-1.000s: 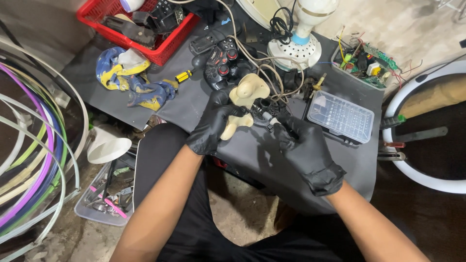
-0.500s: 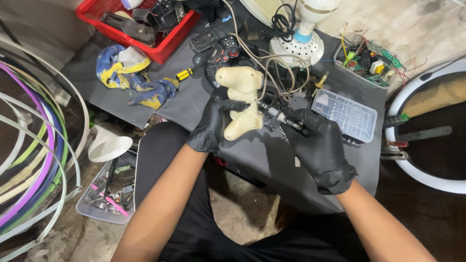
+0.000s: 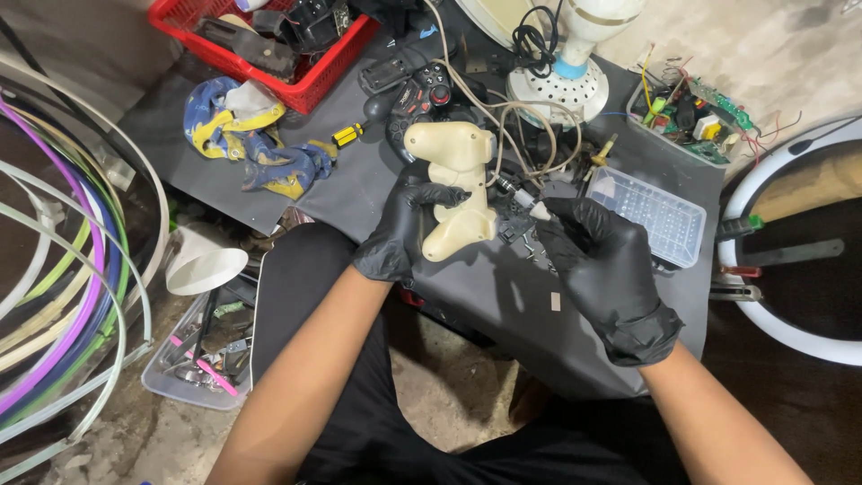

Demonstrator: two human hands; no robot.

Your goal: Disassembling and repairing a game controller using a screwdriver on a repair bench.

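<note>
Holding a cream game controller shell [image 3: 456, 184] upright over the dark worktop [image 3: 503, 296], the left hand [image 3: 406, 224], in a black glove, wraps its fingers around the shell's lower grip. Just right of the shell, the right hand [image 3: 603, 260], also gloved in black, pinches a small screwdriver [image 3: 525, 199] between thumb and fingers, its tip pointing toward the shell's right edge; whether the tip touches the shell cannot be told. Behind the shell, a black game controller [image 3: 431, 94] with a red button lies on the worktop among tangled beige cables [image 3: 512, 126]. Farther back and to the right of the shell stands the white round base of a fan [image 3: 555, 90]. Right of the shell, past the right hand, sits a clear plastic box [image 3: 648, 214] with small compartments, and beyond it a tray of circuit boards and wires [image 3: 690, 117]. Left of the shell, a blue and yellow rag [image 3: 256, 135] lies crumpled, with a small yellow-handled tool [image 3: 348, 135] just beside it. A red basket [image 3: 269, 45] of dark parts sits at the far left corner of the worktop. Well left of the shell, down by the floor, a white funnel [image 3: 205, 265] rests above a clear tray of odds and ends [image 3: 197, 355].
</note>
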